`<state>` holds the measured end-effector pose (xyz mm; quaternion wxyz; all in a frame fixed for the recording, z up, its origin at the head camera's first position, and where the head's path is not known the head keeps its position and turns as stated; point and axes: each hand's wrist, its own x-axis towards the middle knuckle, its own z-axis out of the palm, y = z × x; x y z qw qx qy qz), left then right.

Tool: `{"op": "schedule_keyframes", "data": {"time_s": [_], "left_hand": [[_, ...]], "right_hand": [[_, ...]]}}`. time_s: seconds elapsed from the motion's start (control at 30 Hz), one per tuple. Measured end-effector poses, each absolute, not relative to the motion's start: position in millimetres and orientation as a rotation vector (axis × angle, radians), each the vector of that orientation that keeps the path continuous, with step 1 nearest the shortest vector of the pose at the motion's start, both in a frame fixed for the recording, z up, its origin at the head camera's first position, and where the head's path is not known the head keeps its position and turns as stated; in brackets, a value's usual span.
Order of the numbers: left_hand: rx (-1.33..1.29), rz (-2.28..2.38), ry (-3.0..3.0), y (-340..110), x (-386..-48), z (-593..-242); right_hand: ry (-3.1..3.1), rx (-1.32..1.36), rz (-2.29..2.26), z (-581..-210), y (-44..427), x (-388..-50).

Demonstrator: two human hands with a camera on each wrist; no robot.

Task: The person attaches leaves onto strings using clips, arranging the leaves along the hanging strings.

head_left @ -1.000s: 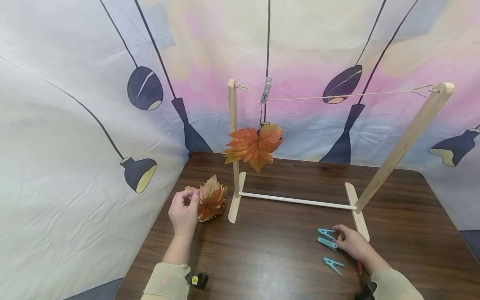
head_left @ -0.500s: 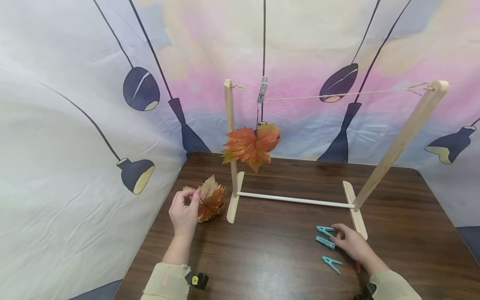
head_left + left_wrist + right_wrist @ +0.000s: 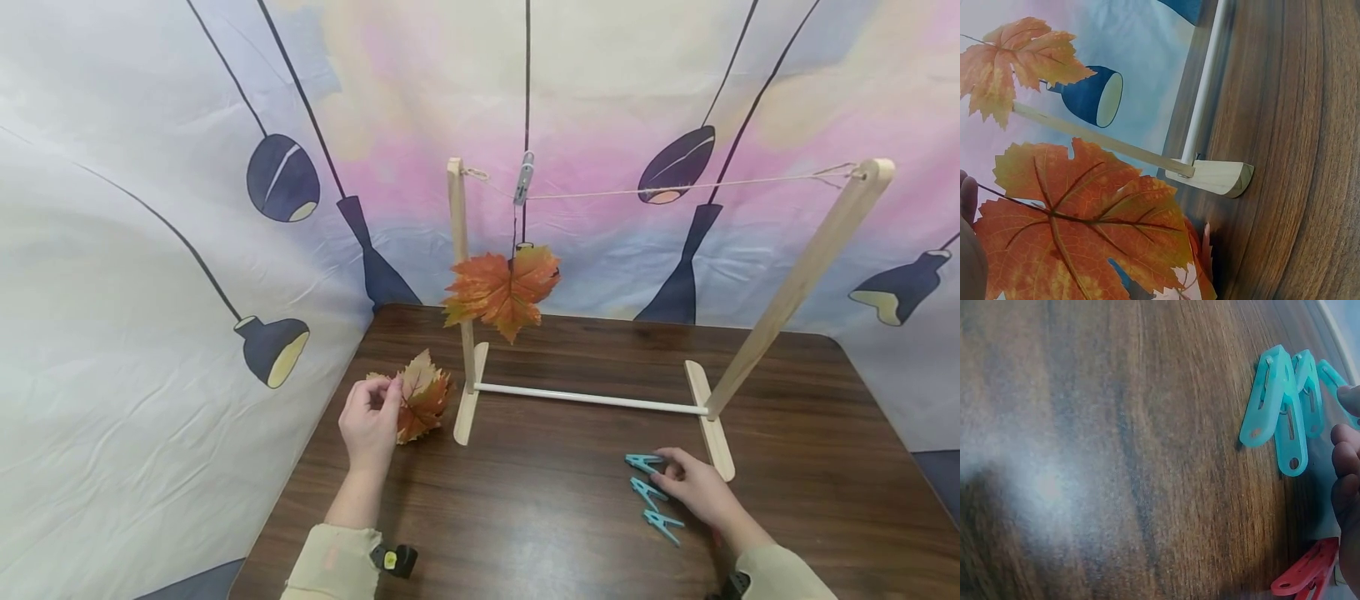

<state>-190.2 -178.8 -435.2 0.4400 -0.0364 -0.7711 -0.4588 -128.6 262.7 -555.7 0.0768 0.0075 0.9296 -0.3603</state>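
Between thumb and fingers, my left hand pinches the thin stem of an artificial maple leaf, left of a wooden stand. More leaf edges show behind it in the left wrist view. On the right, my right hand pinches the handle end of the farthest teal clothespin, low over the table. Two other teal clothespins lie just nearer: a middle one and a near one. A red clothespin lies under the right wrist, mostly hidden in the head view.
The stand has two wooden posts, a white crossbar and a string between the post tops. A grey clothespin on the string holds a hanging orange leaf. A printed cloth backs the brown table.
My right hand has shifted slightly left with the farthest teal clothespin. The middle teal clothespin has turned and lies closer to the near one. My left hand stays with the leaf.
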Motion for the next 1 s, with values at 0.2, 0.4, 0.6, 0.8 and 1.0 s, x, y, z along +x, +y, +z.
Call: {"op": "schedule_keyframes", "data": {"time_s": [0.2, 0.4, 0.6, 0.8, 1.0], "left_hand": [[-0.091, -1.141, -1.958, -178, -188, -435], [-0.126, -1.113, -1.961, -177, -187, -434], [-0.237, -1.009, -1.932, -174, -187, -432], [-0.316, -1.01, -1.892, -169, -188, -429], [-0.353, -0.987, -1.901, -166, -189, -425]], "right_hand": [[2.793, -0.005, -1.105, -552, 264, -127], [2.871, -0.027, -1.097, -545, 269, -128], [2.909, 0.054, -1.106, -539, 272, -128], [2.941, 0.111, -1.087, -531, 272, -130], [2.982, 0.107, -1.097, -526, 273, -130]]}}
